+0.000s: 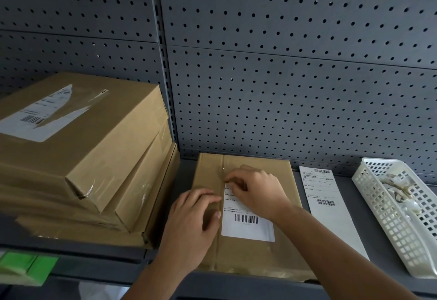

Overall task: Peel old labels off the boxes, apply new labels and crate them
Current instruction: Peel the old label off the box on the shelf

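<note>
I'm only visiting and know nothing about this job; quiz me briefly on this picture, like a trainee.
1. True or false: the white basket stands left of the lone flat box.
2. Which hand picks at the top corner of the label? A left, B right, C neither.
3. What lies between that box and the basket?
Key: 1 false; 2 B, the right hand; 3 the label sheet.

One wide-angle head-worn camera looks forward and down from close over the near edge of the shelf (346, 205), with the left hand (189, 226) and right hand (256, 193) low at centre and the pegboard wall (295, 91) filling the far upper half.
</note>
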A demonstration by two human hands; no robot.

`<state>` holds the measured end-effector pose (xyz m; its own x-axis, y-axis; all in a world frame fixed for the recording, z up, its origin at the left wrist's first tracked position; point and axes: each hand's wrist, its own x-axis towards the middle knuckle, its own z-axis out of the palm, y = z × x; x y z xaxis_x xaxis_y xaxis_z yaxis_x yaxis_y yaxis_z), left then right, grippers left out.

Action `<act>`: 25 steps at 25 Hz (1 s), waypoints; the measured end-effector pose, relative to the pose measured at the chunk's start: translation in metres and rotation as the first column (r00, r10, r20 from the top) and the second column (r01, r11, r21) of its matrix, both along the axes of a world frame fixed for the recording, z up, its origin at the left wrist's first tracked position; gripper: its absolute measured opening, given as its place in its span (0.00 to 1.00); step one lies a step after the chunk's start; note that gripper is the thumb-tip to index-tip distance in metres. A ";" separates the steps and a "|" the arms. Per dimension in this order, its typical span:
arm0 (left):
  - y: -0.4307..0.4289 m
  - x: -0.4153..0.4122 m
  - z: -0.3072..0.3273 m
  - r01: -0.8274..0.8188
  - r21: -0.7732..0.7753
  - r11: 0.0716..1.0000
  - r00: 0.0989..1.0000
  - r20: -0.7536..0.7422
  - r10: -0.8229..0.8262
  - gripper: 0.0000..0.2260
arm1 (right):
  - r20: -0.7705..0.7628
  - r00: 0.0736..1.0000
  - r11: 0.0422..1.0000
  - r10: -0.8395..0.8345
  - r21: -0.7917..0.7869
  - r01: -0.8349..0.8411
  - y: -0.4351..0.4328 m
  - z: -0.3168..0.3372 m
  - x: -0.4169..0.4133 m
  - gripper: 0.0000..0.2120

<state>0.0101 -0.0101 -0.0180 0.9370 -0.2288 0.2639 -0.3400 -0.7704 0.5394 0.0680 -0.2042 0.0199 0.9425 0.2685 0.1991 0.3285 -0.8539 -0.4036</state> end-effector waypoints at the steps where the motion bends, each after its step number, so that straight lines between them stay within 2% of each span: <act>1: 0.000 0.000 0.000 -0.001 0.001 1.000 1.000 0.003 0.001 0.16 | 0.028 0.999 0.999 0.023 -0.043 -0.022 0.001 0.000 0.003 0.08; 4: 0.000 0.000 -0.001 -0.009 0.003 1.000 1.000 0.007 0.009 0.16 | 0.142 0.983 0.980 0.118 -0.174 -0.093 0.006 -0.003 0.009 0.04; 8: 0.000 -0.001 0.000 -0.009 0.002 1.000 1.000 -0.001 0.009 0.16 | 0.179 0.957 0.938 0.228 -0.304 -0.167 0.007 -0.004 0.013 0.02; 10: 0.000 -0.001 0.000 -0.009 0.002 1.000 1.000 -0.002 0.009 0.16 | 0.139 0.964 0.947 0.228 -0.262 -0.187 0.005 -0.002 0.012 0.01; 13: 0.001 0.000 0.001 -0.007 -0.001 1.000 1.000 -0.007 0.007 0.16 | 0.033 0.980 0.977 0.195 -0.097 -0.191 -0.005 -0.001 0.005 0.02; 15: 0.001 -0.001 0.001 -0.010 0.001 1.000 1.000 -0.006 0.010 0.16 | 0.019 0.980 0.980 0.197 -0.020 -0.196 -0.007 -0.002 0.002 0.03; 18: 0.001 -0.002 0.001 -0.010 0.004 1.000 1.000 -0.009 0.010 0.16 | 0.019 0.983 0.981 0.185 -0.069 -0.183 -0.002 -0.007 0.002 0.10; 25: 0.001 0.000 -0.001 -0.008 -0.011 1.000 1.000 0.008 0.008 0.15 | 0.125 0.979 0.987 0.158 -0.044 -0.154 -0.005 -0.012 -0.016 0.04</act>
<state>0.0099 -0.0092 -0.0194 0.9366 -0.2183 0.2741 -0.3383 -0.7673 0.5448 0.0519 -0.2094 0.0084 0.8559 0.4186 0.3036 0.5057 -0.8006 -0.3216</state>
